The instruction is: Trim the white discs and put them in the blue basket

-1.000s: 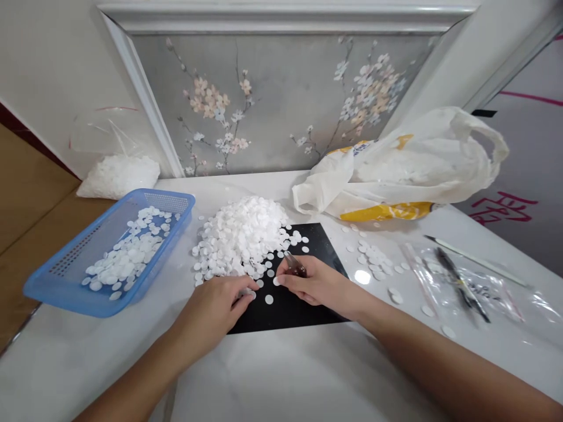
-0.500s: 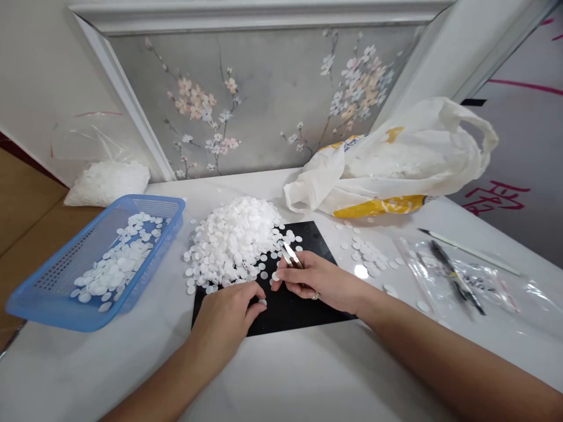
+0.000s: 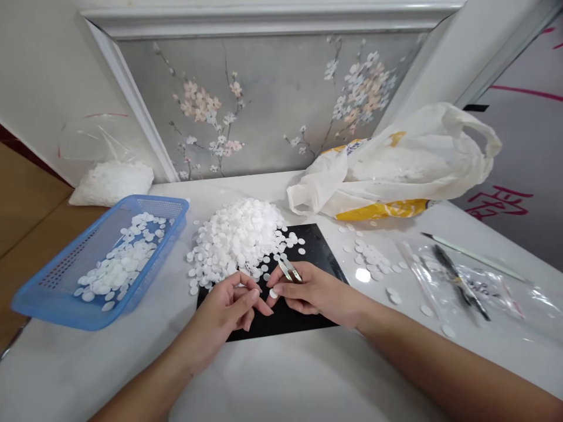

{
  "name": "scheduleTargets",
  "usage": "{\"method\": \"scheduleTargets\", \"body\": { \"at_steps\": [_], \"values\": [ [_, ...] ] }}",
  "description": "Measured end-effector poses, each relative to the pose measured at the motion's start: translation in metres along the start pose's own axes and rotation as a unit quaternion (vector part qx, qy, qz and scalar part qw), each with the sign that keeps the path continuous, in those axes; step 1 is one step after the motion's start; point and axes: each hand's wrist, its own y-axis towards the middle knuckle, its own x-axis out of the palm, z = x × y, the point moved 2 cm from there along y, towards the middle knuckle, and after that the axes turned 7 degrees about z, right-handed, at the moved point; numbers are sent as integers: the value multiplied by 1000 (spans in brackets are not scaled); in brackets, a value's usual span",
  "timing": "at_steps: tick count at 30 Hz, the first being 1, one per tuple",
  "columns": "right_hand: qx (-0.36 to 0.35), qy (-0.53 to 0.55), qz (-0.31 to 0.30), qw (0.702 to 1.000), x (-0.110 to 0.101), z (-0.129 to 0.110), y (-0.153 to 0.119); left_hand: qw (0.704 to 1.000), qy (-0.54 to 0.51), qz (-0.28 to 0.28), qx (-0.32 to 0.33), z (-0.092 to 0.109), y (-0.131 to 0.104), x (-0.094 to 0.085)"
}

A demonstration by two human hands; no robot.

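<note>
A heap of small white discs lies over the far left part of a black mat. My right hand is above the mat, with small metal scissors in it, blades pointing up toward the heap. A single white disc is pinched between its thumb and forefinger. Just left of it, my left hand is over the mat's near left part, palm partly turned up. Its fingers are curled loosely and apart, and no disc shows in them.
A blue basket with white discs stands at the left, a clear bag of white pieces behind it. A white plastic bag lies at the back right. Loose discs, a pen, a black knife and clear bags lie at the right.
My left hand has turned palm upward, its fingers spreading toward my right hand; the disc seen at its fingertips no longer shows. The view has shifted slightly.
</note>
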Motion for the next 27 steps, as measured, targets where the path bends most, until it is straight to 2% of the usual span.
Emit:
{"method": "scheduleTargets", "body": {
  "at_steps": [9,14,21,27],
  "values": [
    [3,-31,22,999,0,1,-2,995,-83,23,-52,-3,0,-3],
    [-1,-68,36,997,-3,0,-2,995,-87,21,-54,-4,0,-2],
    [-29,-60,81,994,-8,-3,-2,997,-65,18,-36,-2,-2,-2],
    [-26,-109,58,992,-3,-4,-6,998,-47,16,-30,2,-1,-1]
  ]
}}
